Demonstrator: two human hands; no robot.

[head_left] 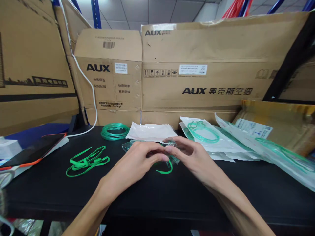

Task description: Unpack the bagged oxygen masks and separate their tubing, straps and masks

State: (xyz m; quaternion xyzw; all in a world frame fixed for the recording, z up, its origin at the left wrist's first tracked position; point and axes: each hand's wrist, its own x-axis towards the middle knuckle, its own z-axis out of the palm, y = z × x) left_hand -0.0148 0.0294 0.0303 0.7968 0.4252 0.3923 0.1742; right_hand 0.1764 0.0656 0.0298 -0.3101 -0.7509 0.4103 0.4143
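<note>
Both my hands meet over the middle of the black table [152,193]. My left hand [134,165] and my right hand [189,154] pinch a clear plastic mask piece [175,159] between their fingertips. A green elastic strap [164,171] hangs from it in a loop under my fingers. An opened white pouch [150,131] lies just behind my hands. Much of the clear piece is hidden by my fingers.
Loose green straps [86,161] lie to the left, a coil of green tubing [114,130] behind them. Sealed pouches with green tubing [209,134] pile up to the right. Cardboard boxes [197,65] wall off the back. A phone [34,149] rests at the left edge.
</note>
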